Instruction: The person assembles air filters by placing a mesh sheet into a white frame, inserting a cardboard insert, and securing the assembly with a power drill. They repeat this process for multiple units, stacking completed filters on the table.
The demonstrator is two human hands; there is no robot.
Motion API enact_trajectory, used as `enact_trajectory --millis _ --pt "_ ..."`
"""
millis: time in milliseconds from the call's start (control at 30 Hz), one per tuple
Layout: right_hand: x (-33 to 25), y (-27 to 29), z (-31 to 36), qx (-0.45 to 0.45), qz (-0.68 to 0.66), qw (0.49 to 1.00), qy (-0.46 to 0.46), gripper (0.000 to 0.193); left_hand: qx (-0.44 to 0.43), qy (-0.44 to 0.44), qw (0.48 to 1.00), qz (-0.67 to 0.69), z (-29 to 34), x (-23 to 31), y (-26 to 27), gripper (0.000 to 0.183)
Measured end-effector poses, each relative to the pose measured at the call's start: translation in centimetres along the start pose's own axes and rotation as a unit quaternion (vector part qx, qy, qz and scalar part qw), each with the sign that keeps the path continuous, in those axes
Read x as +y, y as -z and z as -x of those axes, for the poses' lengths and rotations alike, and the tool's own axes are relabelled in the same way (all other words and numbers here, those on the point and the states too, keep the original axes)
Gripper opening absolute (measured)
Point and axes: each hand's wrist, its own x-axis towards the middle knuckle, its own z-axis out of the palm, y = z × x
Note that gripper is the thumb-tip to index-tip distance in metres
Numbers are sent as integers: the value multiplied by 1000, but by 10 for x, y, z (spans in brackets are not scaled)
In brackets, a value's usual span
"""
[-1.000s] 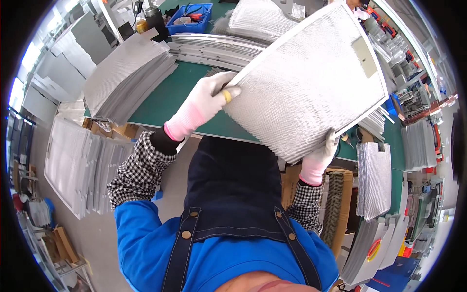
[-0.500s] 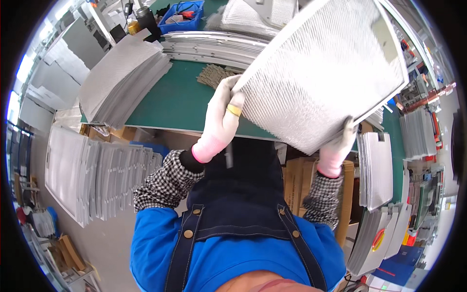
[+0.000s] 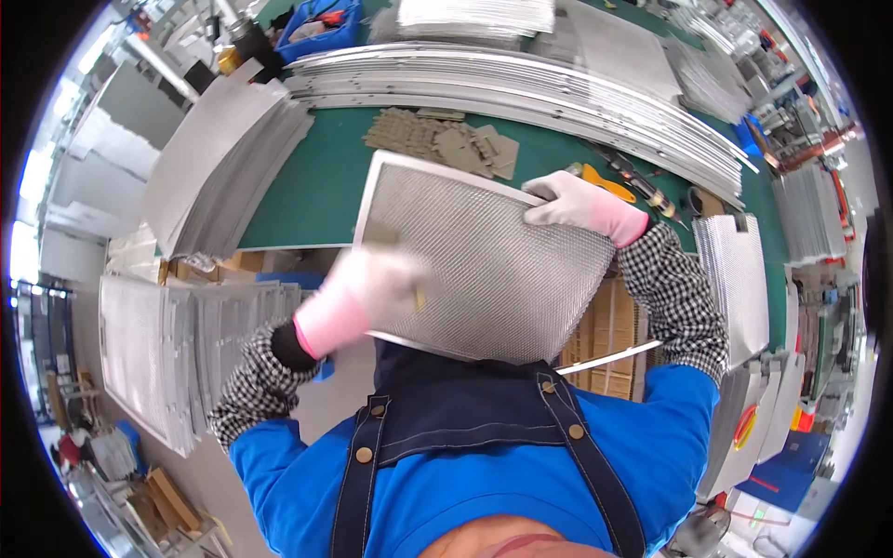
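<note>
A rectangular metal mesh panel (image 3: 484,251) leans against my apron, its upper part over the bench's front edge. Pale framing runs along its left and top edges, while the right edge looks like bare mesh. My right hand (image 3: 581,203), in a white glove with a pink cuff, grips the panel at its top right, fingers bent over the edge. Motion smears my left hand (image 3: 372,288), gloved alike, in front of the panel's left side; its fingers cannot be made out. A thin white strip (image 3: 609,357) slants beside the panel's lower right; what bears it is hidden.
On the green bench (image 3: 326,167) lie grey-brown flat pieces (image 3: 442,139), long metal strips (image 3: 521,88), a yellow-handled tool (image 3: 609,183) and a screwdriver-like tool (image 3: 651,191). Stacked mesh sheets (image 3: 228,167) stand left. Framed panels (image 3: 139,353) stand below them. A cardboard box (image 3: 605,321) sits under the bench.
The panel has come down and toward me from the upper right. My right hand has moved up to its top edge; my left hand has moved down and left, now blurred.
</note>
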Motion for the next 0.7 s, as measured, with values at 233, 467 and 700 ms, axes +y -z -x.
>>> enact_trajectory --millis 233,467,700 --pt "-54 8 -33 -109 93 989 47 31 167 -27 976 -134 -23 -47 51 21" --pt "-55 -16 -48 -43 148 985 82 27 202 -61 974 -88 -39 -37 26 18" --pt "-75 -39 -53 -26 123 981 151 24 81 13 981 177 -32 -42 40 26"
